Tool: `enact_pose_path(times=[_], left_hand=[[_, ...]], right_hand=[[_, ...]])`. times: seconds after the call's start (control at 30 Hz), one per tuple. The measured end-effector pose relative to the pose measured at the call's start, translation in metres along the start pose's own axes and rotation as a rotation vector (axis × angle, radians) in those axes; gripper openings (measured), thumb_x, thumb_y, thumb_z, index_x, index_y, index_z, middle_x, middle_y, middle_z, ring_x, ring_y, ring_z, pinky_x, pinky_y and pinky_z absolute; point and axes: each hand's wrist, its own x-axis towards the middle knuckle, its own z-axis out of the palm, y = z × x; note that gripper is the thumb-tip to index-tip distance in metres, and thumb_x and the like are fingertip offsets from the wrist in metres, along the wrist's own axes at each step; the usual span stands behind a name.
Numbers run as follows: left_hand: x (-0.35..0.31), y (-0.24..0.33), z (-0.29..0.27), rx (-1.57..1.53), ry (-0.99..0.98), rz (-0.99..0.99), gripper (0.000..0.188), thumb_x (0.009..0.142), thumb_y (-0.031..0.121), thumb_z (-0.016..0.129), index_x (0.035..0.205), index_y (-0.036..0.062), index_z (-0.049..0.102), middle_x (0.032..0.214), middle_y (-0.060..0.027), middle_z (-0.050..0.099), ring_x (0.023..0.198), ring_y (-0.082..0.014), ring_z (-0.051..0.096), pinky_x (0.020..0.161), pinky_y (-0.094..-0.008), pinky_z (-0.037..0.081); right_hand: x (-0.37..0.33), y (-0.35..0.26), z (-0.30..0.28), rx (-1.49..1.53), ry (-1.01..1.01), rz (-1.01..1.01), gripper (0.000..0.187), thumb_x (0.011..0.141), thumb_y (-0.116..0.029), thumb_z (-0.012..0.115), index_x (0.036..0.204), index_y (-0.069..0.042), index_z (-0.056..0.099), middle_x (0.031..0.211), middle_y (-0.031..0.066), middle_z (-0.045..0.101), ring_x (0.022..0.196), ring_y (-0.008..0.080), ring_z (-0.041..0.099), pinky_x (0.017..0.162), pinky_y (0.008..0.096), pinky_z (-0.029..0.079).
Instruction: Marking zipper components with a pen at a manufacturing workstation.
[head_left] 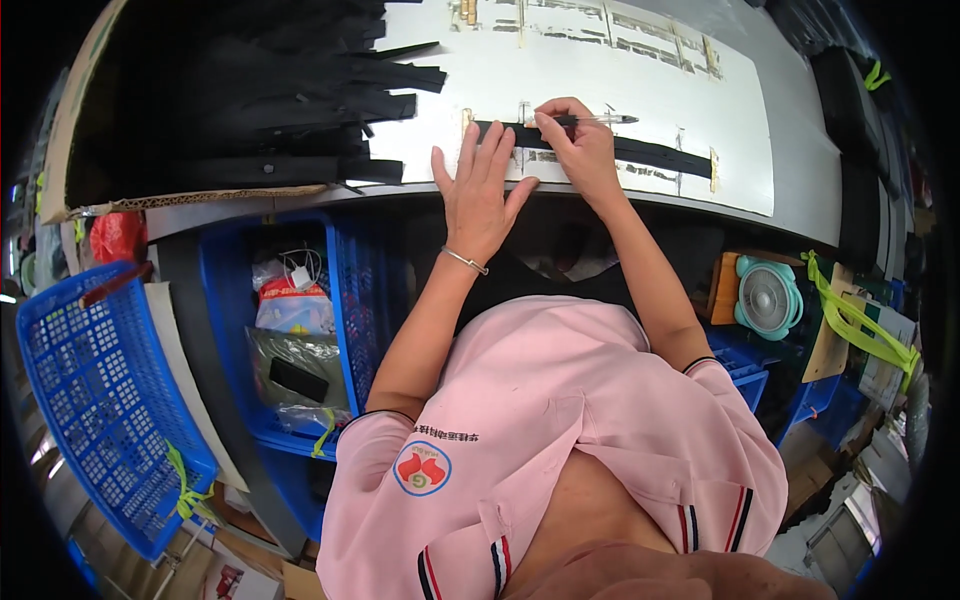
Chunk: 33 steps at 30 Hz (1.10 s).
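Observation:
A long black strip lies across a white board, between marked lines and small tan tabs. My left hand rests on the strip's left end, fingers stretched and apart, pressing from above. My right hand is closed over the middle of the strip, thumb and fingers together. A pen is tucked in it, with its clear end sticking out to the right. What the fingertips touch beneath them is hidden.
Several black strips spill from an open cardboard box at the left. Below the table are a blue crate with bags and a phone, and a blue basket. A small turquoise fan stands at the right.

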Motion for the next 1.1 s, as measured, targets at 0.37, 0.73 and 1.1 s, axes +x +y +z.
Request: enact_pose_path(times=[0.37,0.73,1.1], left_hand=[[-0.001,-0.002,0.002,0.009,0.050,0.012,0.066,0.089,0.040,0.073,0.146,0.0134,0.052,0.150,-0.0041,0.052,0.146,-0.0274,0.037,0.117,-0.0618,0.012],[0.000,-0.001,0.002,0.025,0.063,0.028,0.066,0.088,0.040,0.074,0.144,0.0112,0.052,0.148,-0.0059,0.052,0.144,-0.0299,0.040,0.115,-0.0660,0.016],[0.002,0.002,0.002,0.045,0.034,0.017,0.066,0.087,0.039,0.075,0.143,0.0122,0.054,0.148,-0.0055,0.052,0.145,-0.0292,0.039,0.116,-0.0651,0.014]], right_hand=[[-0.002,0.016,0.006,-0.095,-0.009,-0.118,0.017,0.096,-0.013,0.068,0.096,0.004,0.069,0.084,0.0057,0.071,0.067,0.0070,0.062,0.060,0.0246,0.049],[-0.005,0.013,0.002,-0.144,-0.011,-0.088,0.014,0.096,-0.015,0.067,0.098,-0.001,0.070,0.081,0.0059,0.072,0.063,0.0099,0.063,0.058,0.0266,0.049],[-0.004,0.027,0.001,-0.147,-0.124,-0.251,0.020,0.095,-0.017,0.067,0.088,0.001,0.071,0.080,0.0042,0.072,0.062,0.0163,0.068,0.057,0.0276,0.050]])
